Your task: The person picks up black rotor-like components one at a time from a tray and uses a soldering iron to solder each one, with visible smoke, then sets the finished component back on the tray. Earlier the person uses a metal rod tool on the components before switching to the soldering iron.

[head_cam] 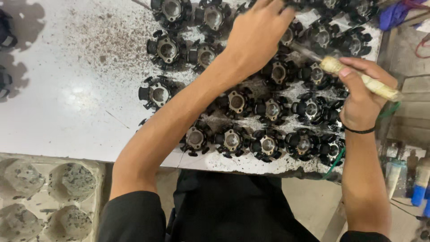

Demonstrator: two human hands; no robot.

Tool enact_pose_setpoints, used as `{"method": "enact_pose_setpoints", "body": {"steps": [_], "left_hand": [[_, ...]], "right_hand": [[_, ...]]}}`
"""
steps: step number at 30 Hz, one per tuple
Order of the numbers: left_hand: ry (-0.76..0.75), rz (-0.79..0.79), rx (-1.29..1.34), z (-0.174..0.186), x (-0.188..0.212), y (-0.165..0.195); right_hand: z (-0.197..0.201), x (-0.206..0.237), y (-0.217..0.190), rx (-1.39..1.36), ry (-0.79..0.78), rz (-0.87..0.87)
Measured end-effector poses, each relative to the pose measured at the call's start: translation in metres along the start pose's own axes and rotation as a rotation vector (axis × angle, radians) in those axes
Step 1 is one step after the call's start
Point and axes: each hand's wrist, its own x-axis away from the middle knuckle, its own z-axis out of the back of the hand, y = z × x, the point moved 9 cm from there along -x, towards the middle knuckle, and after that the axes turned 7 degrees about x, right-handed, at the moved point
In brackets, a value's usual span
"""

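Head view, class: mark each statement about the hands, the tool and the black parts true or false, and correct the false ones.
1. The right hand holds a tool with a pale wrapped handle. True.
2. The left hand rests on the moulded tray. False: it reaches over the black parts at the far side of the table.
3. The black parts lie in rows on the table. True.
4. The right wrist is bare. False: it wears a thin black band.
5. The tray sits at the lower left. True.
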Motion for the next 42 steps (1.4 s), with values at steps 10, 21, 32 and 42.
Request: {"method": "enact_pose_setpoints", "body": {"steps": [10, 21, 32, 42], "left_hand": [[-0.177, 0.200, 0.009, -0.079, 0.044, -0.077], [-0.175, 0.173, 0.115, -0.083, 0.041, -0.076], [-0.159, 0.302, 0.208, -0.087, 0.034, -0.072], [-0.088, 0.025, 0.138, -0.036, -0.063, -0.021]], "right_hand": [[-0.029, -0.034, 0.014, -0.047, -0.063, -0.050], [-0.058, -0.068, -0.034, 0.110, -0.213, -0.019], [-0.048, -0.084, -0.009, -0.048, -0.218, -0.077], [0.001, -0.074, 0.043, -0.399, -0.096, -0.139]]}}
